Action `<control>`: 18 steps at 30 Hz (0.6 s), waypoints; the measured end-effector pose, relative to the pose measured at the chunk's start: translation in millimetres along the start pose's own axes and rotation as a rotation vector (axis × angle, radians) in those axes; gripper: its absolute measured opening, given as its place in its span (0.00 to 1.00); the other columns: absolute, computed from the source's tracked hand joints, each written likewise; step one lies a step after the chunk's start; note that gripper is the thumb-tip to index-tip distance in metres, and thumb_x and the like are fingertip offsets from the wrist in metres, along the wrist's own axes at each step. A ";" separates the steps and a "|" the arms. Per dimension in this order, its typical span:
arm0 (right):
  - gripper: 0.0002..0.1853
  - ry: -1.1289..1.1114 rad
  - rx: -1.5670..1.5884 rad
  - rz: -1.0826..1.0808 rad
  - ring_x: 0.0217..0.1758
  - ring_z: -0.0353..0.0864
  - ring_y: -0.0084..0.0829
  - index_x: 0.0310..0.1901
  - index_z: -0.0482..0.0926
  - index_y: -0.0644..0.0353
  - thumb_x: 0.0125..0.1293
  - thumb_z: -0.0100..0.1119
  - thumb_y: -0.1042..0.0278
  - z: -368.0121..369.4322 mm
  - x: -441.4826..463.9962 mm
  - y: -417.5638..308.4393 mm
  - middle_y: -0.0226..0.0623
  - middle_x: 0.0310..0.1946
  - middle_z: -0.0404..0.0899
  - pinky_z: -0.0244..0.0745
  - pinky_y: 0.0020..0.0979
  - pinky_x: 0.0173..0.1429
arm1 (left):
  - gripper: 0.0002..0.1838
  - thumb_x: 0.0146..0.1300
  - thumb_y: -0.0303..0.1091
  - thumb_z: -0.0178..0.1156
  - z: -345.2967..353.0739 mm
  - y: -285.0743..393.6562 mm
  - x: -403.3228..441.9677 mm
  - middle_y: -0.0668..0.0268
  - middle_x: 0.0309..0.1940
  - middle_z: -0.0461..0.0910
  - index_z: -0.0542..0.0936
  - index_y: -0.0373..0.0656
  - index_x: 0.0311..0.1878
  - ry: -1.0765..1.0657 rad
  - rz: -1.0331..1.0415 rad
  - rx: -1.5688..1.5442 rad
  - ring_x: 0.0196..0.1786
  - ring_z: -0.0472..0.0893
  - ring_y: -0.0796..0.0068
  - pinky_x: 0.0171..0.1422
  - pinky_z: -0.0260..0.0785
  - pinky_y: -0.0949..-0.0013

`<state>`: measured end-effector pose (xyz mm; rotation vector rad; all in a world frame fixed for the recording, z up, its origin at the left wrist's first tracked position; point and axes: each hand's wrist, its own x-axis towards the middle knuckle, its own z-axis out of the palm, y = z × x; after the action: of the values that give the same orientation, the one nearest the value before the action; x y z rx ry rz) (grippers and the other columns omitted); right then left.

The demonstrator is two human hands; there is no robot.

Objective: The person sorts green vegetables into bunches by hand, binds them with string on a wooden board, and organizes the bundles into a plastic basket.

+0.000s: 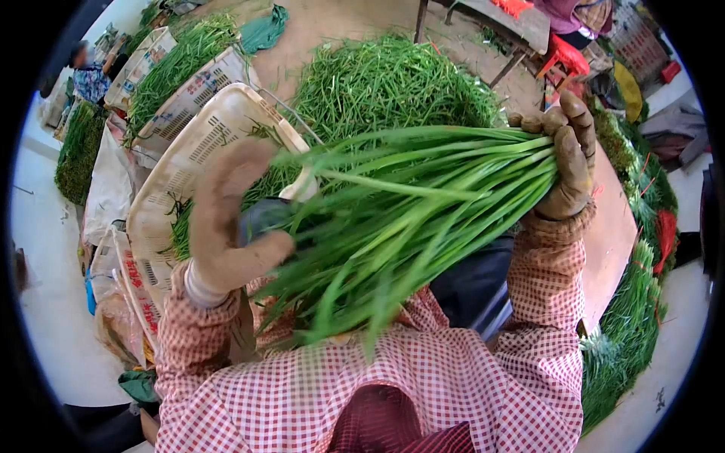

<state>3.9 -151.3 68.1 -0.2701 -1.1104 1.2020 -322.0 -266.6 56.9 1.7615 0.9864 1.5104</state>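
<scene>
My right hand [568, 162], in a brown work glove, is closed around the end of a bunch of green chives [423, 204]. The long leaves fan out to the left across my lap, and their tips are blurred by motion. My left hand [230, 219], also gloved and smeared by movement, is beside the leaf tips with thumb and fingers apart, holding nothing. Behind it stands a pale plastic crate [219, 113] with some loose green leaves inside.
A large heap of chives [385, 83] lies on the floor ahead. Another crate [189, 94] piled with greens stands at far left. To the right are a pinkish board [610, 234] and stacked chive bundles [627, 332]. A table [521, 26] and a red stool [565, 57] are at back right.
</scene>
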 end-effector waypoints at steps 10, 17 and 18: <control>0.10 -0.018 -0.765 0.001 0.37 0.77 0.23 0.43 0.77 0.60 0.64 0.63 0.67 -20.1 73.9 90.1 0.31 0.33 0.78 0.74 0.26 0.44 | 0.22 0.55 0.23 0.63 87.8 18.4 -24.6 0.61 0.38 0.82 0.75 0.36 0.55 -0.692 -0.272 -0.470 0.38 0.81 0.69 0.42 0.73 0.67; 0.07 -0.769 -1.057 -0.586 0.35 0.77 0.29 0.40 0.76 0.54 0.60 0.59 0.68 51.1 27.4 45.3 0.30 0.33 0.75 0.75 0.28 0.36 | 0.35 0.68 0.52 0.48 133.4 -22.3 -3.2 0.55 0.63 0.70 0.53 0.45 0.72 -0.323 -0.800 -1.634 0.66 0.69 0.54 0.69 0.62 0.52; 0.10 -0.930 -1.153 -0.667 0.39 0.77 0.23 0.43 0.76 0.50 0.60 0.60 0.63 49.5 18.4 41.0 0.25 0.37 0.75 0.77 0.23 0.37 | 0.35 0.68 0.58 0.46 133.1 -24.3 3.1 0.56 0.61 0.71 0.56 0.46 0.71 -0.244 -0.803 -1.730 0.65 0.70 0.55 0.69 0.63 0.53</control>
<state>-61.3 -137.4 73.6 -0.1589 -2.4045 -0.0984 -194.1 -248.5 16.7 0.1815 -0.0242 0.8851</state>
